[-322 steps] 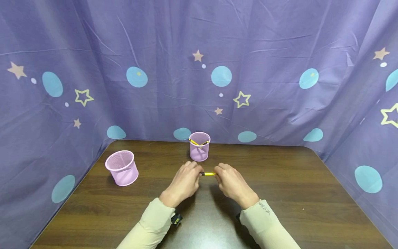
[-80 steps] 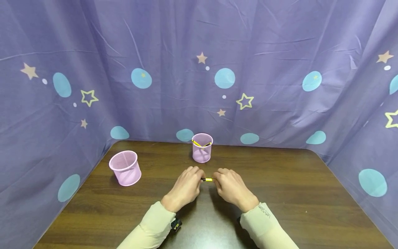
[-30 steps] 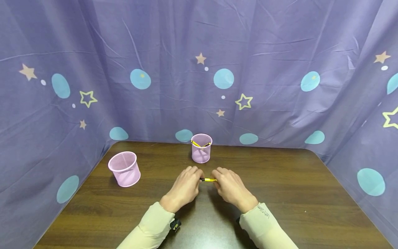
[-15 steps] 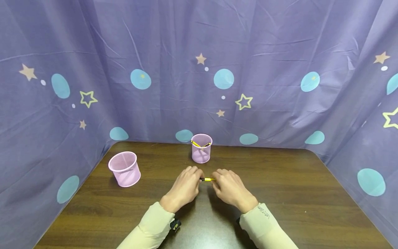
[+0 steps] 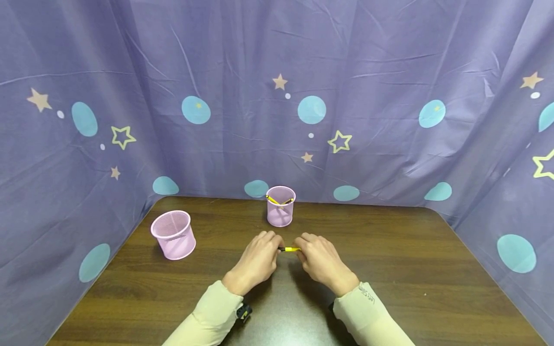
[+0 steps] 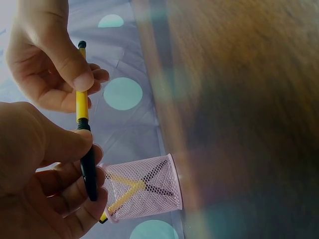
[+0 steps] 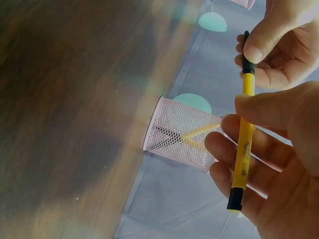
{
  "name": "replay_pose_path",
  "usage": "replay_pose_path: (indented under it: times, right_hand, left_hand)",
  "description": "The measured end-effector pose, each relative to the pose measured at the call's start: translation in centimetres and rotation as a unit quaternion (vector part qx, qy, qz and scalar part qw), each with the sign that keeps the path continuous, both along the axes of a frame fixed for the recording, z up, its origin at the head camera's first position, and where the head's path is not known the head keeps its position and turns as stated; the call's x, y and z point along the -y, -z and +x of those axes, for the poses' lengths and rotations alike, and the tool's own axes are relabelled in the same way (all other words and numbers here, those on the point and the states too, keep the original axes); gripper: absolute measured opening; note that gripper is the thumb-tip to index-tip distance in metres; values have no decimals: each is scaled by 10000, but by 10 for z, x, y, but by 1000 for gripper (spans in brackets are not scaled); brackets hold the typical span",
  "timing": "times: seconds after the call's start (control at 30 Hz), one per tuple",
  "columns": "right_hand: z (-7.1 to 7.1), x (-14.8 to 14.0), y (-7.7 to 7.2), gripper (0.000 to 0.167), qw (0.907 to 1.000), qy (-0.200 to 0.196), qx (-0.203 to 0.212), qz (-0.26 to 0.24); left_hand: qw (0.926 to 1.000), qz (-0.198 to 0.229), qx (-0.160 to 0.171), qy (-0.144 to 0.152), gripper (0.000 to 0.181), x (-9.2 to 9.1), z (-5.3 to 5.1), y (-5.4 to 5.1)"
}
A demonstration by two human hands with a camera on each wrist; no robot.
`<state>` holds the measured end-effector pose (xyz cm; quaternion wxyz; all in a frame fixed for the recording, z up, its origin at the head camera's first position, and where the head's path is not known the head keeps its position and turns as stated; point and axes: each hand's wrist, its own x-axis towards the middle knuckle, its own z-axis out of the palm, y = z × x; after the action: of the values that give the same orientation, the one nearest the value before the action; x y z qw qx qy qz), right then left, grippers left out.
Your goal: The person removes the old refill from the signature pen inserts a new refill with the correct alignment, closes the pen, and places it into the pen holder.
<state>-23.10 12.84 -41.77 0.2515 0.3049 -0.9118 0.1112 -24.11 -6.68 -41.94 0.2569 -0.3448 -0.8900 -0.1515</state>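
Both hands hold one yellow pen (image 5: 291, 249) level above the table, in front of the far cup. My left hand (image 5: 255, 262) pinches its black tapered end (image 6: 88, 172) between thumb and fingers. On the yellow barrel (image 7: 244, 144), my right hand (image 5: 323, 262) keeps its thumb and curled fingers. The barrel's far end is black too, as the right wrist view shows. Behind the hands stands a pink mesh pen cup (image 5: 280, 215), with two yellow and black pens (image 5: 272, 199) crossed inside it.
A second pink mesh cup (image 5: 176, 242) stands at the left of the brown wooden table (image 5: 389, 250). No pens show in it. A purple curtain (image 5: 242, 57) with stars and blue dots hangs round the back and sides.
Compared with the oldest frame, the hands and pen appear slightly lower in the head view, which has itself shifted a little. Over the last second only the right fingers shift slightly along the pen.
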Motion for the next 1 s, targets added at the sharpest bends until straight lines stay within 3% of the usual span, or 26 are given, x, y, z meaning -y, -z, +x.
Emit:
replay_pose_path:
  times: [1.0]
  right_hand:
    - [-1, -1, 0, 17, 10000, 44, 18, -6]
  left_hand:
    - [9999, -55, -57, -67, 14, 3, -2, 1]
